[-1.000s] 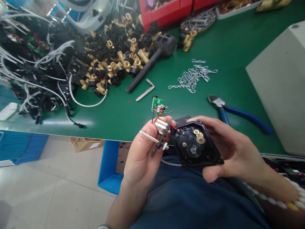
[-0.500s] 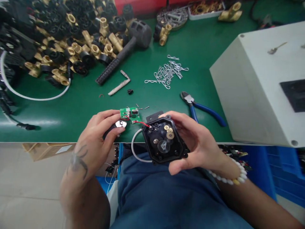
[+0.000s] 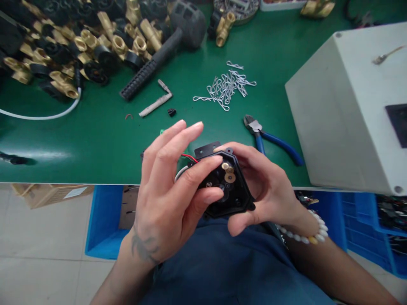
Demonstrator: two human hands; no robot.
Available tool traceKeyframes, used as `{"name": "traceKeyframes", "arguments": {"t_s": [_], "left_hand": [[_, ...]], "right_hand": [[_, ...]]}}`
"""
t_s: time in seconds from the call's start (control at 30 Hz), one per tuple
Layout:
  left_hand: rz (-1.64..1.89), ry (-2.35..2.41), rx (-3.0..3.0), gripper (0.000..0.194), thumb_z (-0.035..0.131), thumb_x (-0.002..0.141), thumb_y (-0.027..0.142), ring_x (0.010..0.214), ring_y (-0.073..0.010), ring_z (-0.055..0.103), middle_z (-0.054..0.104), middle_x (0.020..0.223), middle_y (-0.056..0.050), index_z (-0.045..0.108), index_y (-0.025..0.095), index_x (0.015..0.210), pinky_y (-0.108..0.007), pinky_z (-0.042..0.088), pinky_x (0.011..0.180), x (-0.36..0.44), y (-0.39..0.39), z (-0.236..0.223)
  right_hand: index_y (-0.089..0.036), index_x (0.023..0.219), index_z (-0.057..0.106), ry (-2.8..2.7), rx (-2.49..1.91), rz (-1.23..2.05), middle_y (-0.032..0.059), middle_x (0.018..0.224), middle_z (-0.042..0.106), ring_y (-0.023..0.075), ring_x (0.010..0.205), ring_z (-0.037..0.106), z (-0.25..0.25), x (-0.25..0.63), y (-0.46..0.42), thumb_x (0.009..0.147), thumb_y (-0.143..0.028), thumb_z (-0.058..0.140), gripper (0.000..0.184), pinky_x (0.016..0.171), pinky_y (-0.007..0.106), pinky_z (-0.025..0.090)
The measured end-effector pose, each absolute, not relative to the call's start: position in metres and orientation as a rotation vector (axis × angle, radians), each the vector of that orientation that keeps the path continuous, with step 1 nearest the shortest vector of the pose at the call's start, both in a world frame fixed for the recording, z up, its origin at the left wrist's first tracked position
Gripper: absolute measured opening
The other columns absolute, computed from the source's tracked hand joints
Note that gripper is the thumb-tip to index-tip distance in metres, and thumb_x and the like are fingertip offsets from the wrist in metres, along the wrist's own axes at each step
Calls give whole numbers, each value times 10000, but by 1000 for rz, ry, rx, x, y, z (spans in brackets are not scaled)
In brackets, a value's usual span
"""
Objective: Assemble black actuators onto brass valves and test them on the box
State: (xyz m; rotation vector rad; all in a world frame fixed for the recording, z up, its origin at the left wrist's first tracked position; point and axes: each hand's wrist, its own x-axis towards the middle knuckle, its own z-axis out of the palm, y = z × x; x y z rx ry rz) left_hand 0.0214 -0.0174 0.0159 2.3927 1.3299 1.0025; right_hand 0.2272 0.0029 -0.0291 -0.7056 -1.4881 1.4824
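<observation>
My right hand [image 3: 267, 186] grips a black hexagonal housing [image 3: 233, 192] with small brass gears inside, held over my lap at the bench edge. My left hand [image 3: 168, 186] lies over the housing's left side, its thumb and lower fingers pressed onto the inside and its upper two fingers stretched out. A red wire [image 3: 190, 158] and a white cable [image 3: 179, 173] show between the fingers. What the left fingers pinch is hidden.
On the green bench [image 3: 95, 140] lie blue-handled cutters [image 3: 273, 142], a heap of wire clips [image 3: 227, 87], a bent metal key [image 3: 156, 101], a black mallet [image 3: 159, 55] and a pile of brass fittings [image 3: 79, 42]. A white box [image 3: 349, 106] stands at right. Blue bins [image 3: 101, 220] sit below.
My left hand has moved right, from holding the small green circuit board beside the housing to covering the housing's left side. The board is now hidden behind my fingers.
</observation>
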Motion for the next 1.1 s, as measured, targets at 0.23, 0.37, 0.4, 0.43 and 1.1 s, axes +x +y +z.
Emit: {"name": "traceKeyframes", "arguments": {"t_s": [0.23, 0.37, 0.4, 0.43, 1.1], "left_hand": [[934, 1299, 2519, 309, 467, 1030, 413, 1498, -311, 378, 473, 1570, -93, 657, 229, 1189, -549, 332, 1256, 18, -15, 12], [982, 1309, 2495, 254, 507, 1019, 386, 1492, -302, 398, 511, 1541, -75, 658, 236, 1158, -524, 333, 1263, 21, -18, 12], [960, 1331, 2473, 269, 507, 1020, 390, 1499, -301, 390, 498, 1554, -70, 645, 243, 1198, -522, 327, 1268, 21, -19, 13], [931, 1360, 2445, 281, 511, 1019, 391, 1506, -300, 382, 481, 1570, -56, 630, 258, 1237, -525, 326, 1270, 20, -20, 15], [436, 1152, 2572, 272, 444, 966, 281, 1281, -270, 625, 692, 1158, 6, 704, 237, 896, -462, 527, 1091, 16, 18, 82]], "right_hand": [[-248, 1362, 583, -1504, -717, 1456, 41, 1329, 609, 182, 1205, 622, -30, 227, 2, 543, -411, 970, 920, 1074, 259, 512], [-234, 1371, 571, -1513, -742, 1453, 58, 1306, 615, 191, 1177, 632, -30, 226, 2, 539, -460, 965, 948, 1045, 278, 533], [-238, 1374, 568, -1519, -743, 1447, 57, 1312, 611, 188, 1175, 632, -30, 226, 2, 543, -462, 963, 947, 1042, 276, 534], [-245, 1377, 567, -1523, -743, 1442, 53, 1316, 608, 182, 1173, 631, -30, 226, 2, 549, -459, 962, 942, 1040, 272, 533], [-278, 1402, 566, -1533, -738, 1480, 38, 1326, 617, 207, 1197, 630, -31, 226, 2, 564, -433, 967, 942, 1057, 325, 540]]}}
